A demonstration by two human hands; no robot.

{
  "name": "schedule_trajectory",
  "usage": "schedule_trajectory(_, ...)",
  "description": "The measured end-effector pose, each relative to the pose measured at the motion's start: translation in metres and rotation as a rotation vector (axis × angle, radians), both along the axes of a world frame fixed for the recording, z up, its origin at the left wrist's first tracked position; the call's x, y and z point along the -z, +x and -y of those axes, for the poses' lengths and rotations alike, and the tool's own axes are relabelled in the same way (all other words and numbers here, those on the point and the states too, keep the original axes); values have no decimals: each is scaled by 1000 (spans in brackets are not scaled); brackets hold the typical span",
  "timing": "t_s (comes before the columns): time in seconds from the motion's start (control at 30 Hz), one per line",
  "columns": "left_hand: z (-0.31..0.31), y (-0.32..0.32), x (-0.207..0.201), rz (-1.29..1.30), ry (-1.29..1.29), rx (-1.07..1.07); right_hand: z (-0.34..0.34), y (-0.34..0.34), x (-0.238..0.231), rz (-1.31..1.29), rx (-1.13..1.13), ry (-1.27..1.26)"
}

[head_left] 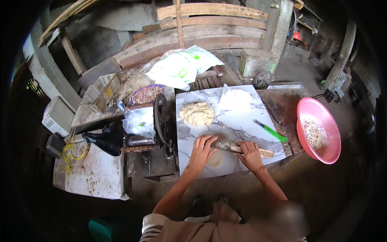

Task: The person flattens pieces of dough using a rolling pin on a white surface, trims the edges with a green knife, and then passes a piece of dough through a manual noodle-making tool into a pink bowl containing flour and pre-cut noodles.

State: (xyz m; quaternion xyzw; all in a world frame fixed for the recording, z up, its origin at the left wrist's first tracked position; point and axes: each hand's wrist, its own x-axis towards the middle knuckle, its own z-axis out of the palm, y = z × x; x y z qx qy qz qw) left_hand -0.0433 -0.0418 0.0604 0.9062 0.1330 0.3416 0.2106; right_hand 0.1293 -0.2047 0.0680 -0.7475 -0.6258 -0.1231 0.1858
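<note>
Both of my hands are on a rolling pin (pixel 226 146) lying across a marble-patterned board (pixel 189 151). My left hand (pixel 200 151) curls over its left end, and my right hand (pixel 250 154) grips it farther right. Partly beneath the pin, beside my left hand, lies a small flattened piece of dough (pixel 215 159). A pale, long piece (pixel 266 153) shows just right of my right hand; I cannot tell whether it is dough or the pin's end. Farther back sits a large mound of dough (pixel 197 113). A green-handled knife (pixel 274 132) rests toward the board's right edge.
A clear bag of white powder (pixel 236 99) lies at the board's back. To the right stands a pink basin (pixel 334 141) holding floured dough pieces. A hand-cranked machine with a black wheel (pixel 160 121) is close on the left. White sacks (pixel 179 66) lie behind.
</note>
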Motion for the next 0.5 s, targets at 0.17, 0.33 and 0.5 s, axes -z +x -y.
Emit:
schedule_trajectory(0.17,-26,89,-8,-78,207,75,-32,18,9,-100,399,164)
schedule_trajectory(0.33,-20,145,43,-232,82,174,-70,47,42,-60,517,74)
schedule_trajectory(0.5,-5,167,53,-236,84,196,-61,74,56,-116,478,88)
